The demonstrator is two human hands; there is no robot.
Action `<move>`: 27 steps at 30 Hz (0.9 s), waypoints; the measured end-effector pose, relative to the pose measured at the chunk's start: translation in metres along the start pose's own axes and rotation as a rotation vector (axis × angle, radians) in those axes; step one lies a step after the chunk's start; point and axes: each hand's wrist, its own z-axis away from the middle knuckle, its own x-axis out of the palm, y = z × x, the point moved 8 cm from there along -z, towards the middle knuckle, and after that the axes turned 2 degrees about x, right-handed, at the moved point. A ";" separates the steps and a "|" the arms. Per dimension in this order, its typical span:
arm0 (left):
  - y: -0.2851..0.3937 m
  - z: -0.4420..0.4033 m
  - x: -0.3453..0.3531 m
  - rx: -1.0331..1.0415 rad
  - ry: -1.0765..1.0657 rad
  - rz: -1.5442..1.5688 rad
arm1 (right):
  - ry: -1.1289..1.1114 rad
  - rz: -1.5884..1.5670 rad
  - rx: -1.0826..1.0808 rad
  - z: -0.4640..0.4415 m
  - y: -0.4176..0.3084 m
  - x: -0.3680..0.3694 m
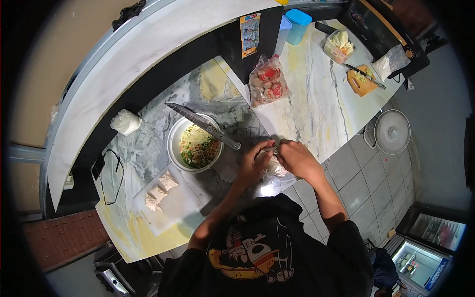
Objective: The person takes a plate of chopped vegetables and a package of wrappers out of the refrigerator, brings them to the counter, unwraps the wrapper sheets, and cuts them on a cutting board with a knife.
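A crinkled, glossy plastic bag (277,170) with pale contents, hard to make out, sits between and just below the hands. The left hand (259,159) grips its top; the right hand (297,157) pinches there, fingertips partly hidden. Ahead, a red-printed bag (270,81) and hanging sachets (250,35) bear lettering too small to read

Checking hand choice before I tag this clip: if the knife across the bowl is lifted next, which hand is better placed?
Probably the left hand: nearest the knife, whose handle points its way. The right hand lies farther off; both hold the pale bundle.
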 end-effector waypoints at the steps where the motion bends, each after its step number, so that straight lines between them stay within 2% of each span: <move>1: -0.001 0.001 0.000 -0.012 0.004 0.002 | -0.019 0.012 -0.007 0.000 -0.002 0.000; 3: -0.006 0.001 -0.001 -0.025 0.006 0.012 | -0.039 0.025 -0.015 0.000 -0.006 -0.003; 5: -0.007 0.001 0.000 -0.037 0.006 0.023 | 0.036 0.022 -0.011 0.002 -0.009 -0.012; 9: -0.005 0.001 -0.002 0.019 -0.005 -0.020 | -0.009 0.099 0.011 -0.003 -0.006 -0.005; 13: 0.005 -0.001 -0.001 0.101 0.004 -0.125 | -0.007 0.148 -0.057 -0.005 -0.017 -0.011; 15: 0.004 0.000 0.000 0.068 0.010 -0.069 | -0.005 0.182 -0.089 -0.006 -0.020 -0.010; 27: 0.010 -0.001 0.001 0.085 0.070 -0.023 | 0.155 -0.059 -0.162 0.004 -0.024 -0.025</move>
